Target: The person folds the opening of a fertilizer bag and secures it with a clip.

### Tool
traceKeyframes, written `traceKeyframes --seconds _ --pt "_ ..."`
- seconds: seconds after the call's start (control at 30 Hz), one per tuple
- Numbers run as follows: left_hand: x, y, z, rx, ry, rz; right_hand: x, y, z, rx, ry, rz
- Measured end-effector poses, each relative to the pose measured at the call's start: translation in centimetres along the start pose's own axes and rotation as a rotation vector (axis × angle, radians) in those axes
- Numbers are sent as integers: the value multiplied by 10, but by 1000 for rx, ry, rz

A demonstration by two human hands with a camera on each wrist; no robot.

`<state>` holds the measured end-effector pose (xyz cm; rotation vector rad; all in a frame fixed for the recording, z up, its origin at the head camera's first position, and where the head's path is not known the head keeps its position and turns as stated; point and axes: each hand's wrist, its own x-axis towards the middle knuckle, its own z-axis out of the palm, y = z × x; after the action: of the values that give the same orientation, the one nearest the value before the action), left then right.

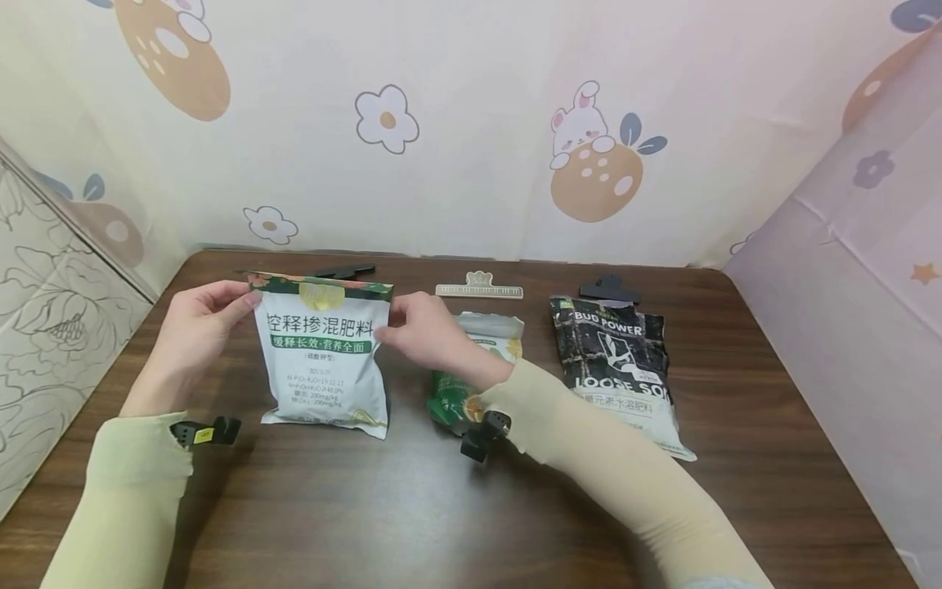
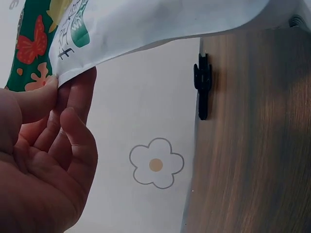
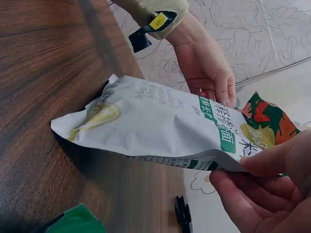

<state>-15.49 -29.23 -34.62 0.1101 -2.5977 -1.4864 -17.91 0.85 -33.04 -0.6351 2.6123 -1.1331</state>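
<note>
White bag (image 1: 324, 360) between left hand (image 1: 199, 327) and right hand (image 1: 434, 331)

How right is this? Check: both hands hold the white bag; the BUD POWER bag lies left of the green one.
The side is wrong: the head view shows the BUD POWER bag right of the green bag. The left hand and right hand hold the white bag.

White bag (image 1: 324, 380), green floral top (image 1: 361, 288), brown table (image 1: 353, 507)
</note>
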Motion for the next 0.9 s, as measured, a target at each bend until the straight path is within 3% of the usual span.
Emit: traceKeyframes --seconds 0.4,0.9 --pt "-2 5 -3 -60 67 28 -1 -6 -3 111 35 -74" --pt "-5 7 -4 -8 120 140 -2 -8 -12 72 98 -139"
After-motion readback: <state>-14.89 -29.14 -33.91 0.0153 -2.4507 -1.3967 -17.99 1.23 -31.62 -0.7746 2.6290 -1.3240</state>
